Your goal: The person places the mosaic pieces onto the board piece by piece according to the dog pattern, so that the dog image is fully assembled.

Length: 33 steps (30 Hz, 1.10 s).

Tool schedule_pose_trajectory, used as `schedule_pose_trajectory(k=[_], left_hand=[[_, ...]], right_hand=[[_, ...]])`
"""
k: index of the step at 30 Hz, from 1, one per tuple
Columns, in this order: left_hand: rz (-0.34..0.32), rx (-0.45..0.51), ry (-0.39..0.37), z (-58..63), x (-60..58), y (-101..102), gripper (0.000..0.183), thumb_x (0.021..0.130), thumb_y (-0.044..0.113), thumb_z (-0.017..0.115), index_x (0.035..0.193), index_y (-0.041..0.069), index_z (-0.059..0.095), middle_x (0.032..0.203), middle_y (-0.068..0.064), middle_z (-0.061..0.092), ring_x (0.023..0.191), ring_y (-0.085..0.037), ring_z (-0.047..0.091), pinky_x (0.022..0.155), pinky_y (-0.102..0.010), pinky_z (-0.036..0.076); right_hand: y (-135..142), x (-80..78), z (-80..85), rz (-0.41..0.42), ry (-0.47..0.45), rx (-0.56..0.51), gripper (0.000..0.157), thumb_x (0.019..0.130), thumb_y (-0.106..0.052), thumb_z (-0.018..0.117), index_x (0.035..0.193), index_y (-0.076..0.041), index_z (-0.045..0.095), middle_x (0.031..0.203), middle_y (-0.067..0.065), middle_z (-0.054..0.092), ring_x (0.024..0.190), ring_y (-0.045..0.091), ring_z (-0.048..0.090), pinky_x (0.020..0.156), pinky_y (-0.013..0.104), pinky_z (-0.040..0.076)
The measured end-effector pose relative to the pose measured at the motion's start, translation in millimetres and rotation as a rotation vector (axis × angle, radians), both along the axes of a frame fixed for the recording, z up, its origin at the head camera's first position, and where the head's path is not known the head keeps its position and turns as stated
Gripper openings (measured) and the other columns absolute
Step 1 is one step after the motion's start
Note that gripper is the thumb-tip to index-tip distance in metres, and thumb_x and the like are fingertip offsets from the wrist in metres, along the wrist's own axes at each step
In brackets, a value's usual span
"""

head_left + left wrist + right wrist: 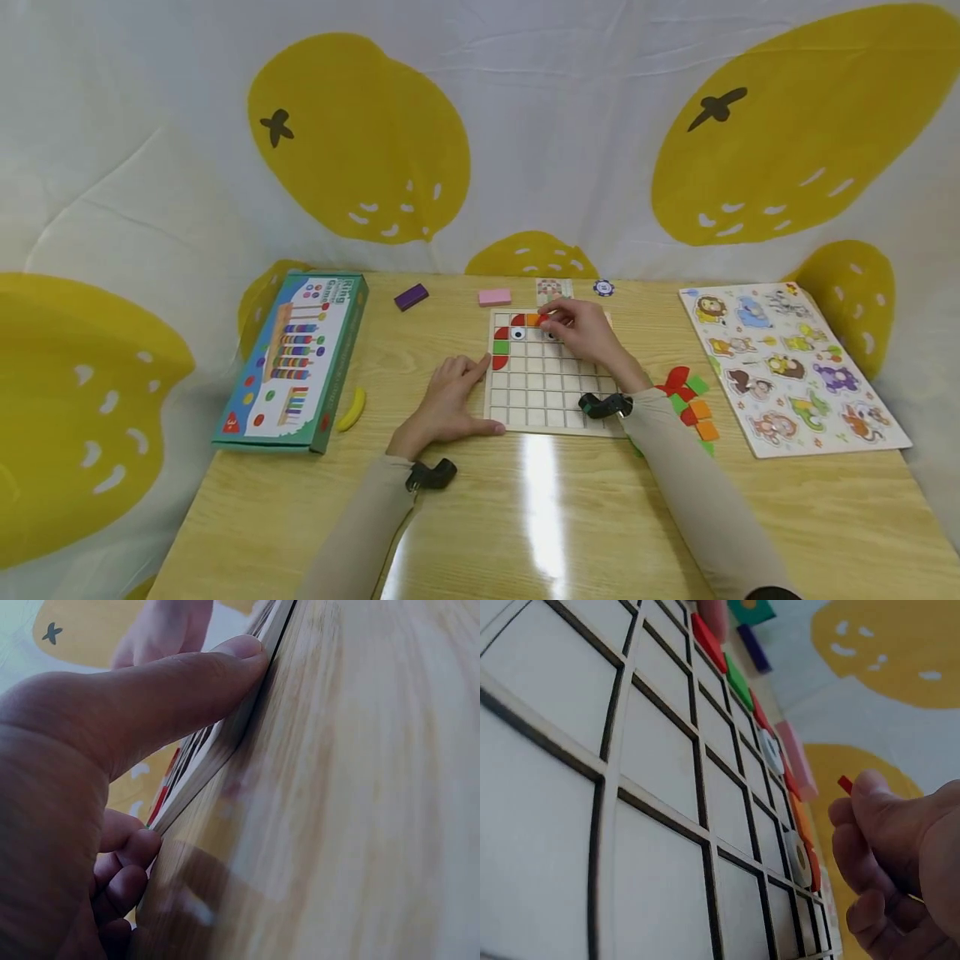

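Observation:
A wooden grid board (536,382) lies on the table. My right hand (588,333) is over its far edge, pinching a small red tile (845,784) between thumb and fingers. Along the board's far left squares sit red quarter-round tiles, a green tile (500,347) and an orange tile (532,320). One eye tile (518,333) shows plainly; a second is partly behind the right hand. My left hand (447,398) rests at the near left corner, thumb (195,686) laid along the near edge, fingertips at the left side.
Loose red, green and orange tiles (701,408) lie beside the right forearm. An animal puzzle board (795,367) is at right, a game box (292,362) and a toy banana (351,409) at left. Purple (411,297) and pink (494,297) blocks and a chip (603,287) lie behind.

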State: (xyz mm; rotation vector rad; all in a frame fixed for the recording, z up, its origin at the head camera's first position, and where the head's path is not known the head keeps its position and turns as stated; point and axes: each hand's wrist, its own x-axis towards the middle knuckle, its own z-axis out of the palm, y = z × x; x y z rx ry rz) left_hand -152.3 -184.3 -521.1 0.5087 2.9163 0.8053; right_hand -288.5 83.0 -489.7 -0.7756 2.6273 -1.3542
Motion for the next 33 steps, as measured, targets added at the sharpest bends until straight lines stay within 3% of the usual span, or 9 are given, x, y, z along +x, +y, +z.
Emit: schedule_pose_trajectory(k=[6,12,24,30,33], left_hand=[[0.000,-0.016,-0.006,1.3,-0.4,1.1,0.121,0.063,0.077,0.075,0.158,0.021,0.025,0.112,0.005,0.040,0.103,-0.014,0.034,0.091,-0.036,0.030],[-0.005,-0.029,-0.004,2.1,-1.3,2.1,0.121,0.063,0.076,0.075,0.158,0.020,0.026,0.113,0.004,0.041,0.102,-0.015,0.035,0.090,-0.034,0.030],[-0.003,-0.017,0.008,1.7,-0.7,1.8,0.121,0.063,0.074,0.077,0.157,0.017,0.027,0.110,0.004,0.040,0.100,-0.015,0.034,0.089,-0.035,0.029],[0.000,-0.030,-0.005,0.3,-1.1,2.4,0.122,0.062,0.079,0.074,0.158,0.020,0.025,0.110,0.005,0.039,0.101,-0.015,0.034,0.089,-0.035,0.029],[0.001,-0.022,-0.004,2.2,-0.3,1.3,0.122,0.062,0.078,0.075,0.158,0.019,0.026,0.109,0.005,0.039,0.101,-0.015,0.034,0.089,-0.035,0.029]], right_hand=[[-10.4,-0.3,-2.7,0.050,0.053,0.120,0.020,0.090,-0.015,0.073,0.109,-0.009,0.071,0.096,0.002,0.068,0.083,0.016,0.062,0.073,0.033,0.051],[-10.8,0.0,-4.4,0.086,0.109,0.200,0.020,0.088,-0.014,0.075,0.108,-0.012,0.075,0.101,0.002,0.070,0.082,0.018,0.055,0.076,0.037,0.043],[-9.1,0.9,-1.3,0.093,0.070,0.225,0.020,0.087,-0.020,0.077,0.106,-0.013,0.076,0.100,0.002,0.068,0.079,0.019,0.052,0.071,0.035,0.042],[7.5,-1.9,-6.4,0.030,0.081,0.145,0.021,0.086,-0.020,0.078,0.106,-0.015,0.076,0.096,0.003,0.065,0.081,0.018,0.055,0.072,0.036,0.046],[16.2,-2.2,-5.2,-0.004,0.065,0.158,0.020,0.086,-0.022,0.078,0.104,-0.014,0.076,0.093,0.004,0.061,0.079,0.019,0.054,0.070,0.036,0.045]])
